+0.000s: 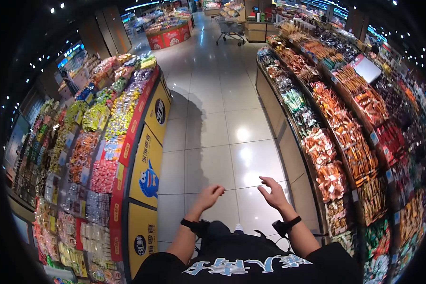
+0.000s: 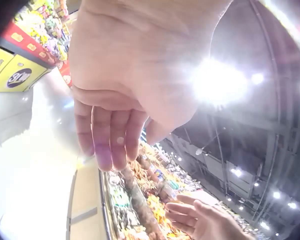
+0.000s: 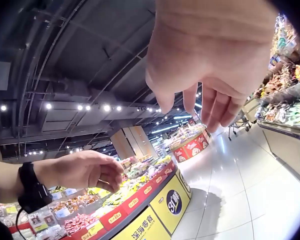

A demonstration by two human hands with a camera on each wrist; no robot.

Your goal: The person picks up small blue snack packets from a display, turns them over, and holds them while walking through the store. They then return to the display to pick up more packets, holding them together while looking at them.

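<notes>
And here are both hands in the aisle: the left hand (image 1: 209, 198) and the right hand (image 1: 273, 194), apart, out over the pale tiled floor (image 1: 213, 163). Both are released, fingers loosely bent, gripping nothing. The wrapped packets nearest them sit heaped on both sides: one lot (image 1: 97, 116) on the yellow-and-red display (image 1: 149, 146) from nine to eleven o'clock, the other (image 1: 333, 111) on the wood-sided display (image 1: 281, 132) from one to three. Neither hand touches them.

Up at twelve o'clock, the head view gives us a shopping cart (image 1: 231, 29), with a red promotional stand (image 1: 170, 40) at eleven. Only that view catches the blue cartoon figure (image 1: 150, 180) on the yellow panel and the lettered black shirt (image 1: 246, 265).

Over to the left wrist view: the left palm fills the top, fingers hanging, a glaring ceiling light (image 2: 220, 82) at two o'clock. The right wrist view adds dark ceiling pipes and, at eight o'clock, the left hand's black wrist strap (image 3: 34, 189).
</notes>
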